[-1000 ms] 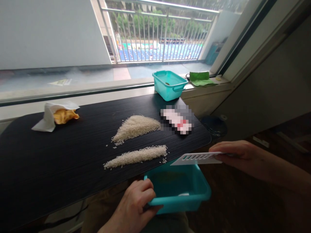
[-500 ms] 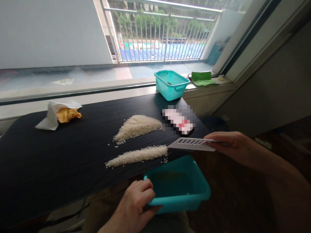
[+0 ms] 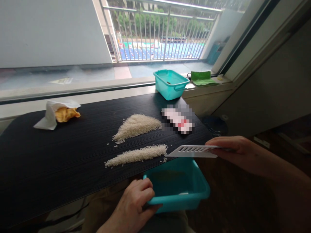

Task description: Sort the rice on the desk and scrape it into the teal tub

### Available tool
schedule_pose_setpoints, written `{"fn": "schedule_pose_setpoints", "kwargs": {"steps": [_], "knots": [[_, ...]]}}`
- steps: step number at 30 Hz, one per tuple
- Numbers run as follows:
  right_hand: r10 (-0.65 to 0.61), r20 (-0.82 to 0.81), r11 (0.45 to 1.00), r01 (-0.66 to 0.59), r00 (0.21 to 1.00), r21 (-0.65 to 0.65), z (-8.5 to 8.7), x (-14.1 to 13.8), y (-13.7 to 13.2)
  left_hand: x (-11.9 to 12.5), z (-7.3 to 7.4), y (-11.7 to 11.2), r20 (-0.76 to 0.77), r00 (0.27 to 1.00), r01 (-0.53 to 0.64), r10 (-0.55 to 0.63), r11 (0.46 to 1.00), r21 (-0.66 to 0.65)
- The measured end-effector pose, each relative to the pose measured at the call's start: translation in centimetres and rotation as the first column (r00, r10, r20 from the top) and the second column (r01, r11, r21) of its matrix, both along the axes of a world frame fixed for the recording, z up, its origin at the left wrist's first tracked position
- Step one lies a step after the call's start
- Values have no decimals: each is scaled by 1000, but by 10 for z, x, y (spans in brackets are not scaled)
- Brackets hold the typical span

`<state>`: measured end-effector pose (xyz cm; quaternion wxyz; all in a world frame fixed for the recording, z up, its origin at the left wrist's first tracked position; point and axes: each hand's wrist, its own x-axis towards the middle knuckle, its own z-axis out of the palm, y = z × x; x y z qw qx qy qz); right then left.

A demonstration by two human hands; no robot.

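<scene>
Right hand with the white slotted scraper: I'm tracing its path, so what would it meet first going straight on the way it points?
Probably the right end of the nearer rice strip, just past the slotted scraper that the right hand points leftward over the black table; height is unclear.

The left hand [image 3: 132,207] grips the near rim of a teal tub [image 3: 191,189] below the worktop [image 3: 60,161] edge, while the right hand [image 3: 233,150] holds a white slotted scraper [image 3: 191,151] flat beside the nearer rice [image 3: 137,154] row
</scene>
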<state>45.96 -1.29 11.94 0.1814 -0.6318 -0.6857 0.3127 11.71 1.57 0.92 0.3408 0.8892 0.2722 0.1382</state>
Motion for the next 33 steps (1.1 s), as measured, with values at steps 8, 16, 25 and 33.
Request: {"fn": "schedule_pose_setpoints", "kwargs": {"steps": [8, 16, 25, 33], "knots": [[25, -1, 999, -25, 1000, 21, -1, -7, 5, -1, 0, 0, 1, 1000, -2, 2, 1000, -2], [76, -32, 997, -76, 997, 18, -3, -11, 13, 0, 1, -2, 12, 1000, 2, -2, 1000, 21], [95, -81, 995, -97, 992, -25, 3, -12, 11, -2, 0, -2, -1, 1000, -5, 5, 1000, 19], [-121, -7, 990, 121, 993, 77, -4, 8, 11, -1, 0, -1, -4, 1000, -16, 16, 1000, 18]]}}
